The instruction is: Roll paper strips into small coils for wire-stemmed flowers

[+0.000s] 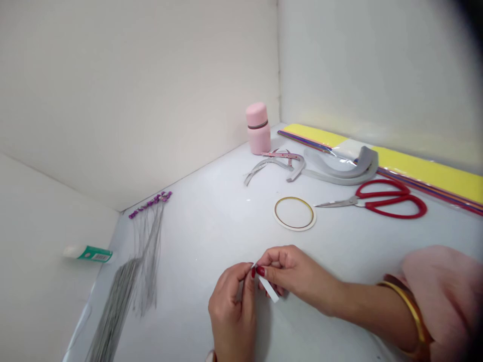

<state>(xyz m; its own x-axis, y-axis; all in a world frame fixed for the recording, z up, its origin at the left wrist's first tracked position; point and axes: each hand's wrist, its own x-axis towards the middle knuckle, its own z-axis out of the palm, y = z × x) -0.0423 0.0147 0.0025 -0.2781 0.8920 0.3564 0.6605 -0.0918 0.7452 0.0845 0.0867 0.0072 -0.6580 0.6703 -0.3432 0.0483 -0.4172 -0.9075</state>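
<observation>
The paper strip point(268, 288) is matt; the scissors' red plastic handles point(379, 181) are glossy (their steel blade point(334, 203) too).

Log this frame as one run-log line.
left hand: holding paper strip | right hand: pinching strip | nearby: tape roll, red scissors

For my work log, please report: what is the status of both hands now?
Left hand, right hand: both pinching white paper strip. Red-handled scissors beyond, apart from hands.
</observation>
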